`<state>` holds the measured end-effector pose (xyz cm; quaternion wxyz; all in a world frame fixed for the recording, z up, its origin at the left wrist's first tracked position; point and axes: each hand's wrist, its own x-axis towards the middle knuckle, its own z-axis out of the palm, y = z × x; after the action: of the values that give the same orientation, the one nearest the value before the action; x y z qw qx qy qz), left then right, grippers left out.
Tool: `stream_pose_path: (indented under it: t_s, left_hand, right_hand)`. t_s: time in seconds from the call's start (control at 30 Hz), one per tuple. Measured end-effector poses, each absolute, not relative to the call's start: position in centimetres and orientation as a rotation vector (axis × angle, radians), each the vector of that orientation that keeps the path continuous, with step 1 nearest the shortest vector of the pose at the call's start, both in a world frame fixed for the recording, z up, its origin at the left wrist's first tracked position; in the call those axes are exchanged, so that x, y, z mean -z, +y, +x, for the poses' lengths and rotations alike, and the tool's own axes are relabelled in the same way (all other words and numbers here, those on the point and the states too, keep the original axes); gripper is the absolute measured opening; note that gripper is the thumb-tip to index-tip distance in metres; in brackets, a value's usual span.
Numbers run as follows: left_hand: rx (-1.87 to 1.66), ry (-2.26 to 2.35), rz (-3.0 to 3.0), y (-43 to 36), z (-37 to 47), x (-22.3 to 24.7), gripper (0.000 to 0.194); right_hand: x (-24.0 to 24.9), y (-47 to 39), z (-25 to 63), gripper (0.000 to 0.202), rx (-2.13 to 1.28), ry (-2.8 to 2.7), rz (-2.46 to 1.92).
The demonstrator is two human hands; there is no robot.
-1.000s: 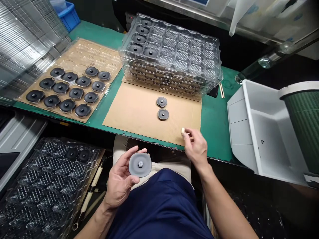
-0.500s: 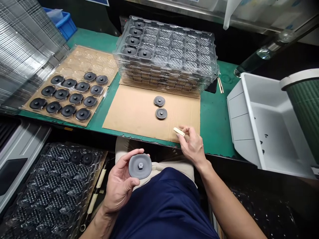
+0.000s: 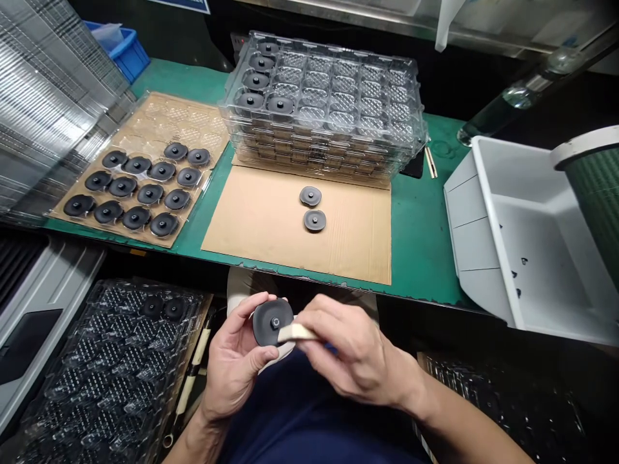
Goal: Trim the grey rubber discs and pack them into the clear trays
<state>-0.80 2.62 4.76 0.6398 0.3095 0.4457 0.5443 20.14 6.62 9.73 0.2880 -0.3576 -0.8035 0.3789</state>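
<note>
In my left hand [image 3: 235,357] is a round black dished part [image 3: 265,320] with a metal nut at its centre, gripped by the rim with its dished face up. My right hand [image 3: 351,345] pinches a short cream-coloured stick [image 3: 297,332]. The stick's tip lies over the part's face, close to the nut; whether it presses on the surface I cannot tell. Both hands are above my lap, in front of the bench edge. Two similar black parts, an upper one [image 3: 310,196] and a lower one [image 3: 314,221], lie on the cardboard sheet [image 3: 251,225].
A stack of clear trays [image 3: 322,122] stands behind the cardboard, with several black parts in the top one. Left of it, another clear tray [image 3: 145,129] holds rows of black parts. A grey bin [image 3: 476,238] is at right. A dark tray [image 3: 111,367] sits low at left.
My right hand has moved left and down from above the cardboard, bringing the stick to the black part. My left hand still holds the part, now tilted slightly.
</note>
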Motion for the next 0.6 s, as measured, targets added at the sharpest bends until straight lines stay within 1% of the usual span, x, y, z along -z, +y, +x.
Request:
stream_pose_path:
  t_s: [0.07,0.17,0.3,0.43,0.57,0.6]
  left_hand:
    - [-1.238,1.006,0.700,2.6,-0.8,-4.8,0.061]
    - [-1.227,1.006,0.675,2.7,-0.8,-4.8,0.061]
    - [-1.219,0.991,0.618,2.7,-0.9,-4.8,0.062]
    - [-1.199,1.000,0.575,2.7,-0.9,-4.6,0.063]
    - [-1.178,0.995,0.498,2.8,-0.7,-4.7,0.065]
    - [-1.178,0.993,0.487,2.8,-0.6,-4.8,0.065]
  right_hand:
    - [-9.9,6.4,20.2,0.017,-1.018,-2.179,-0.984]
    - [-10.0,6.4,20.1,0.016,-0.926,-2.155,-1.109]
    - [-10.2,6.4,20.1,0.014,-1.039,-2.192,-1.039]
    - [-10.3,6.6,20.1,0.017,-0.918,-2.157,-1.202]
    - [-10.4,7.3,20.4,0.013,-1.166,-2.090,-0.975]
    - [-10.3,7.5,20.5,0.013,-1.185,-2.037,-0.983]
